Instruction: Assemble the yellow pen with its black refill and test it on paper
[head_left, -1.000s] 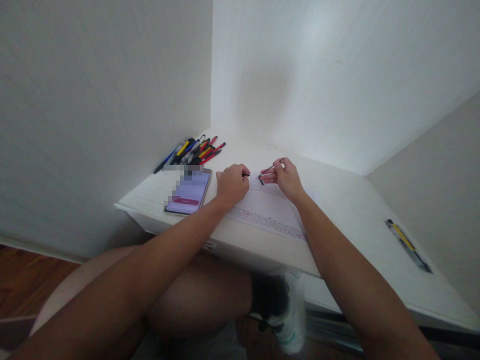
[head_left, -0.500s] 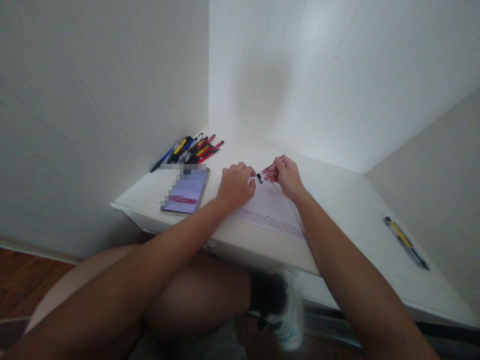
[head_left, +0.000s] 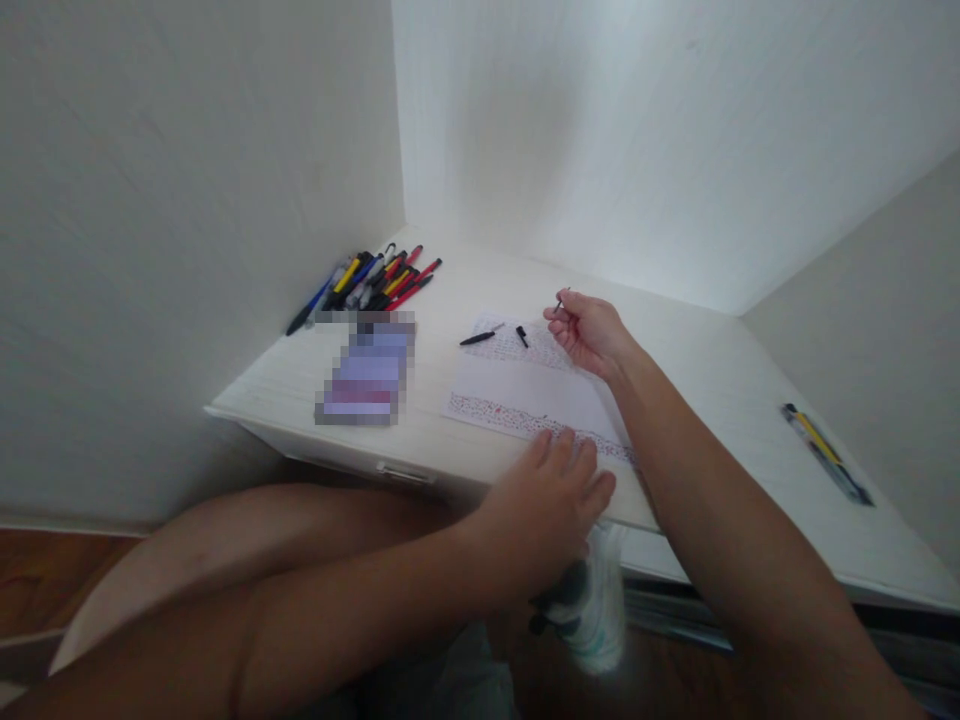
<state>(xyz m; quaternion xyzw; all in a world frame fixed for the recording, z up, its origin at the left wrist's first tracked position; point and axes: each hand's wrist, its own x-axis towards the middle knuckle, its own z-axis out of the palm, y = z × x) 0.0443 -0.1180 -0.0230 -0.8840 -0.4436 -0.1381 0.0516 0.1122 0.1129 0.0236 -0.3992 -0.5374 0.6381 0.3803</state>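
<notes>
Our left hand (head_left: 544,505), newly drawn back, is spreading loose fingers at the near edge of the paper (head_left: 517,387), gripping nothing visible. The black barrel (head_left: 478,339) and black clip piece (head_left: 522,337) are now lying unheld beyond. Our right hand (head_left: 592,328) is pinching a thin dark rod (head_left: 558,306).

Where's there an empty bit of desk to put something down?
The biggest bare patch of desk lies between the right forearm and the pens by the right wall. Smaller ones lie behind the paper and, narrowly, between paper and phone. It's crowded at the pen pile by the left wall.
</notes>
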